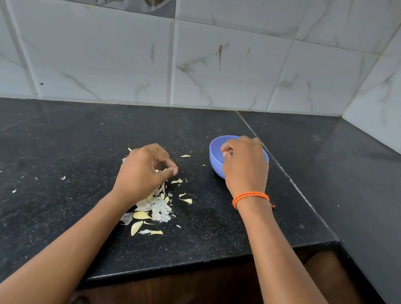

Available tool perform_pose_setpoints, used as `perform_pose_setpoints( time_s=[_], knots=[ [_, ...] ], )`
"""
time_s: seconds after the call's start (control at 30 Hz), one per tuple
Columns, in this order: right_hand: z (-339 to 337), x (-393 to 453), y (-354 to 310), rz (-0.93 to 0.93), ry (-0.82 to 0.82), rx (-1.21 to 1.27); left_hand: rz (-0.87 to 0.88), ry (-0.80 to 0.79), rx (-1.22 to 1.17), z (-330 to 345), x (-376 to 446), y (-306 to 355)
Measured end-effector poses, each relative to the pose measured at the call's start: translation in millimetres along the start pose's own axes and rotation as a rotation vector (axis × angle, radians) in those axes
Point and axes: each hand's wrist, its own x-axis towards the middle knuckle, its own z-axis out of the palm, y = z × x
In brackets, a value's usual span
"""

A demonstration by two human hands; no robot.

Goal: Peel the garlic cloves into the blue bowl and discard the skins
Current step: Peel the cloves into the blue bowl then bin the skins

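Right hand (245,166) sits over the small round blue plastic bowl (213,151), fingers curled down into it; can't tell if a clove's in the grip. Best to let go low inside the bowl so nothing bounces onto the black speckled stone worktop (66,148). Left hand (143,172), left of the bowl, fingers loosely curled over the pile of pale papery garlic skins (158,207); grip contents unclear.

Soft, even daylight fills the corner, bright on the wall tiles (99,55) and leaving only faint shadows. The black counter (39,155) gives a dull sheen at right. Edges bow from the wide lens; the nearest forearms look slightly soft.
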Motion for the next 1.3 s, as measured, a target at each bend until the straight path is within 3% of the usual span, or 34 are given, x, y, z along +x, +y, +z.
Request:
perform_pose_setpoints(
  time_s=[0.07,0.17,0.23,0.37,0.57,0.73,1.0,1.1,1.3],
  knots=[
    [-6,-6,-8,-0.049,0.009,0.211,-0.014,-0.007,0.032,0,0,1],
    [-17,-27,-28,-0.171,-0.346,0.392,-0.008,-0.013,0.053,-1,1,2],
    [-14,-42,-33,-0.200,-0.529,0.286,0.027,-0.043,0.062,0,0,1],
    [-4,-61,-32,-0.197,-0.563,0.070,0.090,-0.076,0.081,1,-1,-1],
    [12,-58,-36,-0.243,-0.503,0.097,0.063,-0.118,-0.101,-3,-3,7],
    [23,-49,-32,-0.051,-0.253,0.591,0.052,-0.204,-0.207,-6,-1,4],
    [32,-54,-27,0.089,-0.168,1.043,0.075,-0.109,-0.200,-2,-2,6],
    [33,-56,-29,0.063,-0.173,1.047,0.112,-0.048,-0.137,1,-5,8],
    [38,-56,-34,-0.060,-0.045,0.775,0.125,0.015,-0.098,5,-6,11]
  ],
)
